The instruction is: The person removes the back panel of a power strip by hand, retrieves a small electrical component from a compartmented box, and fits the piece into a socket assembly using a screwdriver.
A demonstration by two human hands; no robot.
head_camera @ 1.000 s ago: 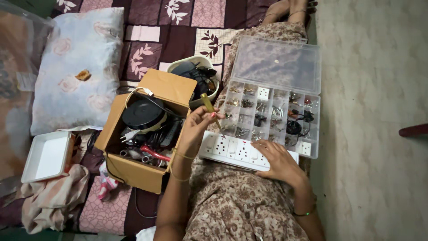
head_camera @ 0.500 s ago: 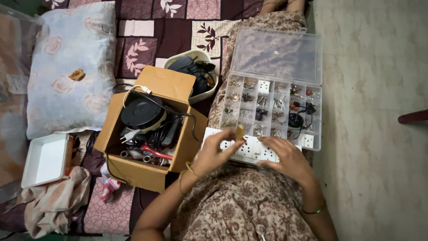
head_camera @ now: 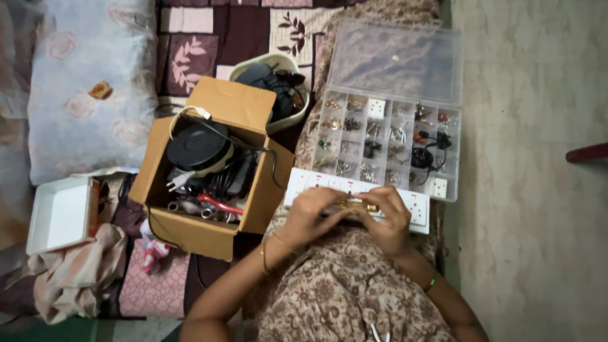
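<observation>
Over my lap I've got the white socket strip (head_camera: 415, 204) lying crosswise, long axis left to right, and both hands meet on it, left hand (head_camera: 315, 214) and right hand (head_camera: 385, 218) together pinching a small brass part (head_camera: 352, 204).

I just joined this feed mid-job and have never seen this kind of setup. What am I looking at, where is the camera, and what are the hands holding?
There is no machine here: a person works with bare hands, and the one camera sits on their head, looking down at their lap. The left hand and right hand meet over a white switch board on the lap, pinching a small brass-coloured part; what it is exactly is too small to tell. Beyond the board lies an open clear organiser box of small parts. To the left stands a cardboard box of cables and tools, behind it a bowl, and further left a pillow and a white tray.
</observation>
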